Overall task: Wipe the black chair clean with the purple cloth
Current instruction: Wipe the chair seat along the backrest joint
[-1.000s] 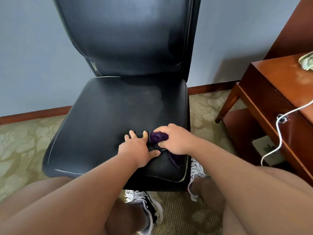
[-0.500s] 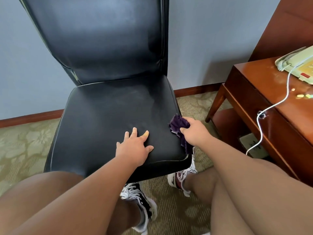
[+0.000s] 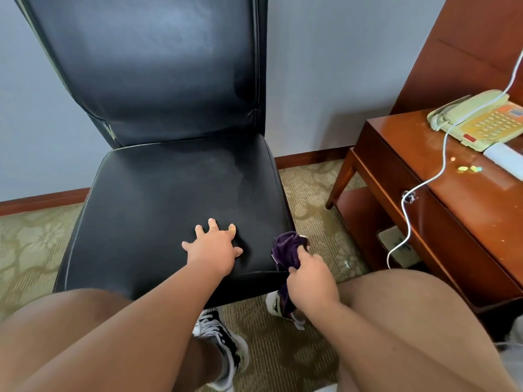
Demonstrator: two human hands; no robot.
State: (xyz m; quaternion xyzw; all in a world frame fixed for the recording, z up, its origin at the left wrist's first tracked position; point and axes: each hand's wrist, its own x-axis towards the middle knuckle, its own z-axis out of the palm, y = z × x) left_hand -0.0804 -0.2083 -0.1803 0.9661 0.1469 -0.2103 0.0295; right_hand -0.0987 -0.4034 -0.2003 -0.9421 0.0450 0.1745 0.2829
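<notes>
The black chair (image 3: pixel 158 193) stands in front of me against a grey wall, its padded seat and tall back shiny. My left hand (image 3: pixel 213 247) lies flat on the front of the seat with fingers spread. My right hand (image 3: pixel 311 281) grips the bunched purple cloth (image 3: pixel 285 250) at the seat's front right corner; part of the cloth hangs down over the corner edge, below my fingers.
A wooden side table (image 3: pixel 441 199) stands to the right with a beige telephone (image 3: pixel 478 120) and a white cable (image 3: pixel 410 193) trailing down its front. Patterned carpet (image 3: pixel 311 193) lies between chair and table. My knees and sneakers (image 3: pixel 223 343) fill the foreground.
My right hand has carried the cloth from the seat's front middle to the front right corner and slightly over the edge. My left hand has stayed pressed on the seat.
</notes>
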